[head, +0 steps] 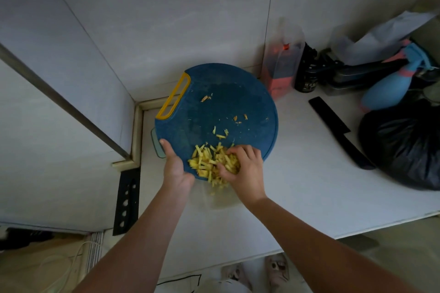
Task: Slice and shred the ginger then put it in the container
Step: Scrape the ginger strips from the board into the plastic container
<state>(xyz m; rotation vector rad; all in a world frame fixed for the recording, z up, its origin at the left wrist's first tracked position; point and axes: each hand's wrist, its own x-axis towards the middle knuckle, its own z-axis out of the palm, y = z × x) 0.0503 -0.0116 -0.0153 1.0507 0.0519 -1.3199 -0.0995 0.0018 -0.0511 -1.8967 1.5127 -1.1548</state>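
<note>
Nearest, a clear container (221, 200) stands on the white table (309, 185), a few ginger shreds (209, 164) already over its mouth. Just above it, the left hand (175, 166) holds the near rim of the blue cutting board (226, 102), thumb on top and grip closed on the edge. The right hand (245, 171) rests on the main pile of shreds at the board's near edge, fingers curled into it, grip half closed around a bunch. Stray bits lie further up the board. Beyond, to the right, a black knife (340, 131) lies flat beside a black bag (402, 145), with a blue spray bottle (385, 88) behind.
</note>
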